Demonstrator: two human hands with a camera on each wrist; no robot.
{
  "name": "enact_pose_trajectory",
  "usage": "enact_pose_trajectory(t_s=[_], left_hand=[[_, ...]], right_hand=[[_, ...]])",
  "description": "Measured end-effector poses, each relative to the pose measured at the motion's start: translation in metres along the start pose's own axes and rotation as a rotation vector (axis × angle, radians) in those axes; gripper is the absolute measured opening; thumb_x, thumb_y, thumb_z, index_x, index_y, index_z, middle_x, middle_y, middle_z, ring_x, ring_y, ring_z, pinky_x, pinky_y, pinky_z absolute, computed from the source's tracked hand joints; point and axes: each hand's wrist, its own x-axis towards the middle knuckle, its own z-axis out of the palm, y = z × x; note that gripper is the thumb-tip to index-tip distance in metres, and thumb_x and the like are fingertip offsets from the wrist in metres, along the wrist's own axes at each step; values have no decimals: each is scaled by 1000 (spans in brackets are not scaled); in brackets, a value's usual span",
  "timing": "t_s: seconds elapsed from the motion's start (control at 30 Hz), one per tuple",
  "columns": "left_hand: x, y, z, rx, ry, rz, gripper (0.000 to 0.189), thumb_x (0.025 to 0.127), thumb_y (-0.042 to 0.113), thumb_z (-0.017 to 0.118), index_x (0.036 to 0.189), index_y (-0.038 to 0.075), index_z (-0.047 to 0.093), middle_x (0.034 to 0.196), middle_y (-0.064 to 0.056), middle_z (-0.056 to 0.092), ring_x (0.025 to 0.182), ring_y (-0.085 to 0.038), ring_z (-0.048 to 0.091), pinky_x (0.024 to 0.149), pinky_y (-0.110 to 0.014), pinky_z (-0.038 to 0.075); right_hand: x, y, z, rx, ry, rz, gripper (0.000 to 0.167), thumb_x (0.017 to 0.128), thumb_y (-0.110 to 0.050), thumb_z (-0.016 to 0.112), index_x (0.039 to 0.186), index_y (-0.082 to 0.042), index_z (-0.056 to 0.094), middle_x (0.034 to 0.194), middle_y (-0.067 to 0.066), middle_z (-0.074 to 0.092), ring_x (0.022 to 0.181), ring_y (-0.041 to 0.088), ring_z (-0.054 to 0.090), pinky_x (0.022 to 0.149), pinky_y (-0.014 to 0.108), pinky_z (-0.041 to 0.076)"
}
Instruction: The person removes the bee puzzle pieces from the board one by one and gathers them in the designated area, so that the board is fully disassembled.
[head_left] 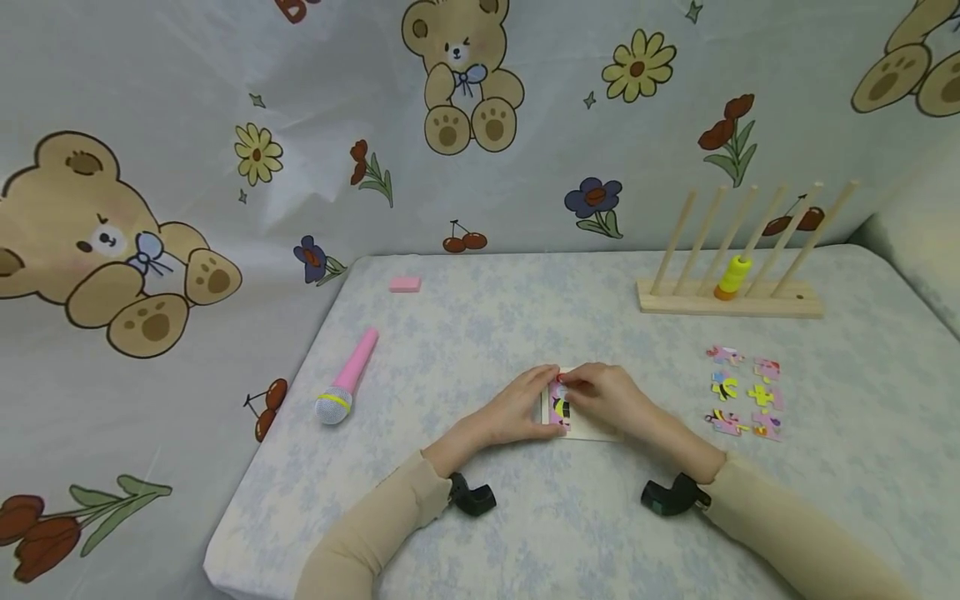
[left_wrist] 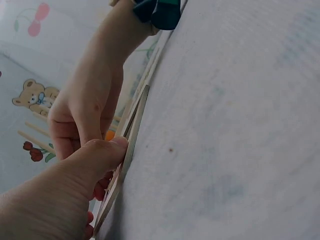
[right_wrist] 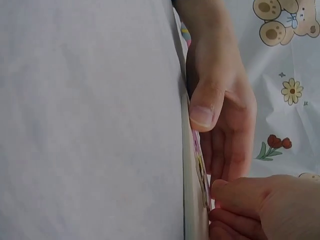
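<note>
A pale puzzle board (head_left: 588, 430) lies on the table before me, with pink jigsaw pieces (head_left: 559, 414) along its left side, one bearing a yellow and black bee. My left hand (head_left: 517, 408) grips the board's left part, thumb on the near edge and fingers toward the far edge. In the left wrist view, the thumb of the left hand (left_wrist: 75, 175) presses the board's wooden rim (left_wrist: 131, 150). My right hand (head_left: 611, 398) pinches a puzzle piece with some red at the board's upper left; the fingers hide most of it. In the right wrist view, the right hand's fingertips (right_wrist: 220, 190) meet the board's surface.
Several loose puzzle pieces (head_left: 763, 395) lie in two columns to the right. Behind them stands a wooden peg rack (head_left: 731, 307) with yellow and orange beads (head_left: 733, 275) on one peg. At left are a pink toy microphone (head_left: 352, 371) and a pink block (head_left: 405, 284).
</note>
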Motion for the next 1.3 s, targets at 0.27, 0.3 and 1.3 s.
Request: enact_pose_trajectory(t_s=[0.27,0.3,1.3], left_hand=[[-1,1,-1,-20,-7,0,91,85,49,66,149,3,21,153,-8,22,139,-16,17,111,-31,20],[-1,1,-1,-18,-7,-1,91,85,49,66,149,3,21,153,-8,22,140,-16,17,111,-31,20],[-1,2,0,-74,8,-29,103,81,50,69,151,4,8,153,-10,20,139,-17,19,110,-33,23]], right_hand=[[-1,-5,8,-64,62,-8,20,81,-4,73,100,2,70,96,11,68,91,27,63,79,43,51],[0,-4,8,-57,63,-6,20,81,-4,73,100,2,70,95,10,68,90,26,63,78,43,51],[16,3,-7,12,-21,10,13,79,3,70,90,-4,70,86,1,66,80,16,61,71,33,51]])
